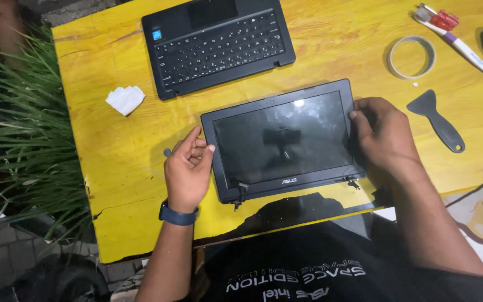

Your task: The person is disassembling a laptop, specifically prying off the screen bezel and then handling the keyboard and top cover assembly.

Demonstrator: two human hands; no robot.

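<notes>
Head view, looking down on a yellow worktop [113,184]. Nearest the viewer, a detached laptop screen panel [282,140] is lying flat with its dark glass facing up and its two hinges pointing toward the person. The left hand [187,168], with a dark band at the wrist, is resting against the panel's left edge, its fingers [203,150] curling loosely and touching the bezel without closing around it. The right hand [384,134] is gripping the panel's right edge, thumb pressing on the front of the frame and the other fingers wrapping over the side. Just beyond the right hand, a black plastic scraper [437,120] is lying on the wood. Farther off, a crumpled white tissue [124,99] is sitting to the left, and a roll of clear tape [411,57] to the right. Farthest away, the separated laptop keyboard base [219,46] is lying near the back edge, with a white pen [458,46] at the far right.
</notes>
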